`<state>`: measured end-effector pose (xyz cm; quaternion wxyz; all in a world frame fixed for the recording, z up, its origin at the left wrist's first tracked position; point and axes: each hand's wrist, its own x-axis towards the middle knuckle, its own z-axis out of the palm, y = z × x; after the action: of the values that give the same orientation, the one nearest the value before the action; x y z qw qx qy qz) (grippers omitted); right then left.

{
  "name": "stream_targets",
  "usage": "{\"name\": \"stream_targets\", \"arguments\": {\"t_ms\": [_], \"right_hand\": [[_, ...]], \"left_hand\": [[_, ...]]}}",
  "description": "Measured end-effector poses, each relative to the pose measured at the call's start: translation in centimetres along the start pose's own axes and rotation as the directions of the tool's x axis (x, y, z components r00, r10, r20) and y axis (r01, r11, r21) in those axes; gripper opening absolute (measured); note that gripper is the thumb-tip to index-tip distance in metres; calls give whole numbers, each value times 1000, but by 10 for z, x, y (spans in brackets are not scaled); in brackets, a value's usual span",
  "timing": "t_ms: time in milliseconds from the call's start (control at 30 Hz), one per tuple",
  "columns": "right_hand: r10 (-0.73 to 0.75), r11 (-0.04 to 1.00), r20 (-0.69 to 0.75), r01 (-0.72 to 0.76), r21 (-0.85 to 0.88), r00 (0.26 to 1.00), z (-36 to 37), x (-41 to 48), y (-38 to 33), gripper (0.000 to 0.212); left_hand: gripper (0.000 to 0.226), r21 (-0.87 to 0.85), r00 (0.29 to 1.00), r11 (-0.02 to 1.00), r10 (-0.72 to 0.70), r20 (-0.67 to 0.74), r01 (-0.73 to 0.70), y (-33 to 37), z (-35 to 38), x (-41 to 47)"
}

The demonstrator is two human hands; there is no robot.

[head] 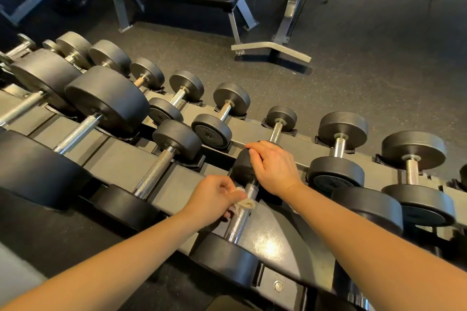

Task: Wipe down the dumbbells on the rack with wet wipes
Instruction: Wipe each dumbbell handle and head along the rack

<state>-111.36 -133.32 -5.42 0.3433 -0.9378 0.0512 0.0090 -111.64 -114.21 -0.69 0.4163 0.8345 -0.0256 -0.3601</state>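
One dumbbell [240,219], lower centre on rack [121,159]: likely heavy, rigid, knurled handle; left hand [212,199] pinches crumpled wet wipe [243,202] against handle; right hand [274,168] curls over far head, apparently steadying. Grasp by handle.

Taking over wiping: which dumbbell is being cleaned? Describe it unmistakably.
On the grey steel rack, take the near row. Only one black, chrome-handled dumbbell has the right hand on its far head and the left hand holding a crumpled beige wipe to its handle.
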Motion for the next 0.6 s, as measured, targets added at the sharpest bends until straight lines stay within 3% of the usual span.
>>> {"name": "stream_targets", "arguments": {"t_ms": [167, 233, 367, 600], "right_hand": [[4, 1000, -4, -4, -5, 1000, 1, -1, 0, 42], [3, 1000, -2, -3, -14, 1000, 0, -1, -1, 43], [0, 1000, -5, 0, -14, 1000, 0, -1, 0, 38], [6, 1000, -17, -5, 2, 1000, 0, -1, -1, 47]], "left_hand": [[8, -3, 955, 995, 93, -281, -98, -3, 16, 9], [10, 53, 944, 993, 112, -309, -101, -2, 17, 16], [32, 144, 990, 987, 91, -108, -75, -1, 28, 17], [22, 213, 976, 975, 13, 219, -60, -13, -12, 2]]}}
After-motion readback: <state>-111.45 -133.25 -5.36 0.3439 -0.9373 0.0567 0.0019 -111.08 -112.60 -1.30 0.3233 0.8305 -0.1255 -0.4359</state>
